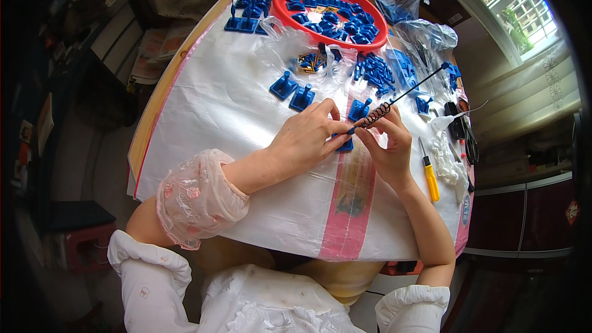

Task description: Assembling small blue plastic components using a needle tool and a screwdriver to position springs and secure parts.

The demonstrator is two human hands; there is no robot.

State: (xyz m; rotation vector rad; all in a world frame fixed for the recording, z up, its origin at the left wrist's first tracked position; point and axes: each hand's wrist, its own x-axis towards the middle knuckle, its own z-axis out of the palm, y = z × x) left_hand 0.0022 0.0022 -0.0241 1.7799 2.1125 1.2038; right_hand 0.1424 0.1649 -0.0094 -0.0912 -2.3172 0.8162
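Both hands meet over the middle of the table. My left hand [306,134] pinches a blue plastic base [346,145], which is partly hidden under the fingers. My right hand [388,142] is closed on the lower end of a thin black rod with a coiled spring [377,115]. The rod slants up to the right, with a small blue piece [445,65] at its tip, and its lower end meets the base at my fingertips. Just beyond stands a blue base with a post [359,110]. Two more posted bases [284,85] [302,97] sit beyond my left hand.
A red round tray [279,15] of blue parts stands at the back. Near it are finished-looking spring rods on bases [246,23], small brass parts [310,63] and loose blue pieces [375,73]. A yellow-handled screwdriver [431,180] and white bottle [441,123] lie at right.
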